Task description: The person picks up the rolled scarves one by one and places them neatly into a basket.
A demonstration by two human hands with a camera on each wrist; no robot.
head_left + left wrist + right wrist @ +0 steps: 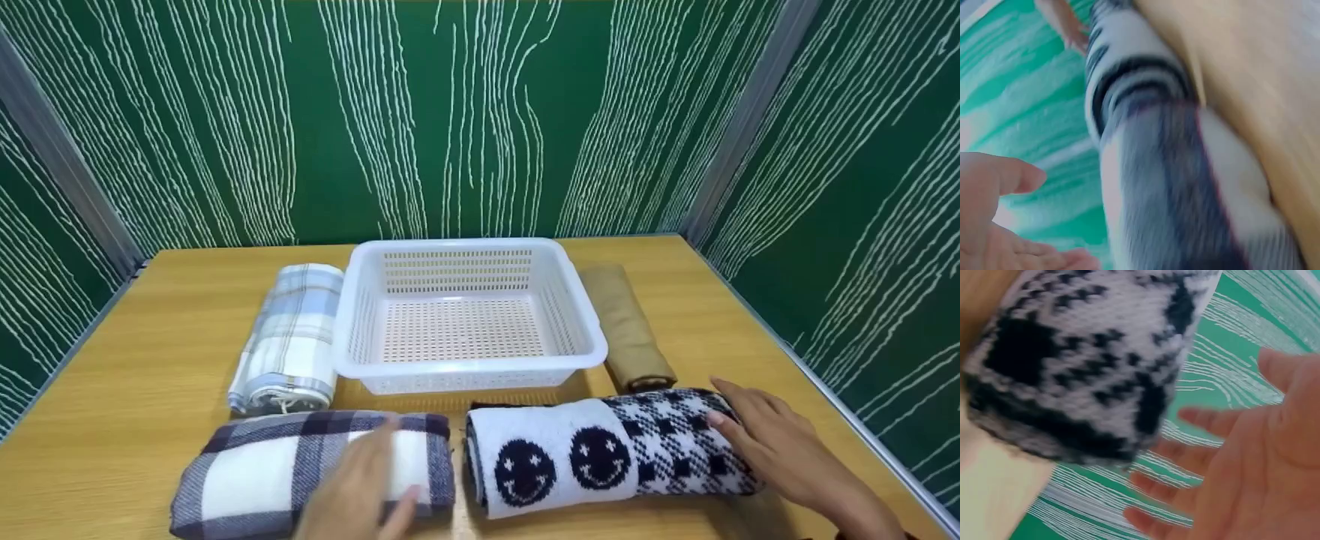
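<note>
Two rolled scarves lie side by side at the front of the table. The right one is a black-and-white knit scarf point(559, 457) with smiley faces and a checked end. My right hand point(787, 442) is at that checked end, fingers spread; in the right wrist view the fingers point(1207, 419) are extended beside the knit roll point(1089, 354). The left one is a grey-purple and white plaid scarf point(251, 472). Over its right part is my left hand point(356, 480), blurred, with thumb and fingers apart. Nothing is between them in the left wrist view, where the plaid roll point(1168, 185) lies alongside.
A white plastic basket point(472, 371) with slotted sides stands behind the scarves, nothing in it. To its left lies a light blue and white plaid roll point(296, 330), to its right a tan roll point(626, 326). Green panels point(480, 112) with white wavy lines border the wooden table point(187, 300).
</note>
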